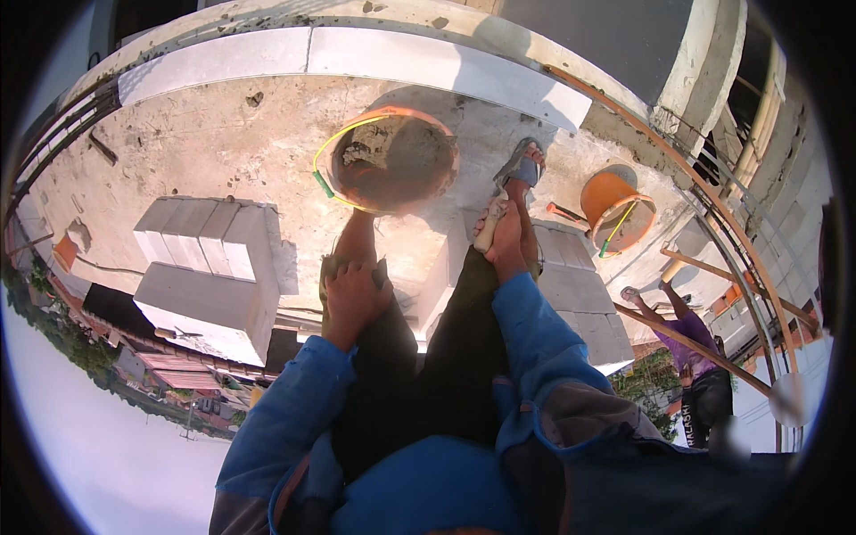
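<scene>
On the concrete floor (223, 134), blocks (201, 299) stand at left, stacked perhaps to save space. The bucket (453, 160) sits upper centre, apparently for easy reach. The left hand (356, 299) rests on one leg (385, 334), fingers slightly spread, perhaps for support; the right hand (506, 234) lies by a shin (528, 218), fingers unclear.

White blocks (203, 294) stand stacked at left; at right are a small orange bucket (596, 190) and, lower, a person (685, 346) in purple. Roofs (185, 370) and trees (85, 343) show at lower left.
</scene>
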Demonstrator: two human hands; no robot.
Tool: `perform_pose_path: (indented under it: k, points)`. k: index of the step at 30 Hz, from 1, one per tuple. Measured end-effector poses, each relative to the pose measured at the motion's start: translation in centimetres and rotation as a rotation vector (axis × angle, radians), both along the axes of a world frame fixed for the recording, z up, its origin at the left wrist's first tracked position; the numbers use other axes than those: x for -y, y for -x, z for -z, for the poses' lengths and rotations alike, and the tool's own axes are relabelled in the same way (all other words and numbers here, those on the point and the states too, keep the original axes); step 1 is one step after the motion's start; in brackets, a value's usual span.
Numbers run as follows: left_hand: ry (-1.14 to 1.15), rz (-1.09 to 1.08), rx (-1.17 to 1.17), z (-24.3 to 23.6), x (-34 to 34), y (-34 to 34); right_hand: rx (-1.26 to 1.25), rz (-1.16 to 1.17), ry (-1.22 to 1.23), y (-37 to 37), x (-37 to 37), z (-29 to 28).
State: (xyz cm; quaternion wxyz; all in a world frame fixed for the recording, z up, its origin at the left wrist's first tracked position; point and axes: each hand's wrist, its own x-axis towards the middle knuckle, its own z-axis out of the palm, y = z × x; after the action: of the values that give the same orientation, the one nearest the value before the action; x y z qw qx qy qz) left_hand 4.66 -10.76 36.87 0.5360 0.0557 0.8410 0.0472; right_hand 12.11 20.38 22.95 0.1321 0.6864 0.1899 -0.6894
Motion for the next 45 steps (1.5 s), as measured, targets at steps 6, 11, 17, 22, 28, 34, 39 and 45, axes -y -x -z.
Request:
perform_pose_path:
  k: [6,11,17,22,28,34,39,45]
  points:
    - [-0.078,-0.070,-0.029,-0.3,6.8,0.5,-0.164,-0.583,-0.743,2.1,18.5,-5.1]
    - [-0.178,-0.112,-0.037,0.9,10.8,-0.5,0.201,-0.818,-0.265,-3.3,22.6,0.0]
    - [-0.186,-0.034,0.056,-0.2,10.8,-0.4,-0.091,-0.933,-0.652,-8.2,23.5,1.8]
    - [-0.162,0.046,0.023,0.2,12.5,-0.3,0.141,-0.302,0.205,-4.5,20.6,-2.3]
    - [-0.151,0.050,0.018,-0.1,11.1,3.0,-0.144,-0.038,-0.026,-3.1,15.8,-12.2]
    - [-0.307,0.427,-0.281,0.5,8.6,4.0,-0.008,-0.018,-0.560,-4.5,3.4,-16.7]
    - [-0.561,0.530,-0.193,-1.5,-4.5,1.3,0.314,-0.045,-0.703,-11.7,-10.5,-15.8]
    - [-0.670,0.416,0.188,-4.9,-26.2,-8.5,0.690,-0.685,-0.834,-23.8,-29.1,-5.6]
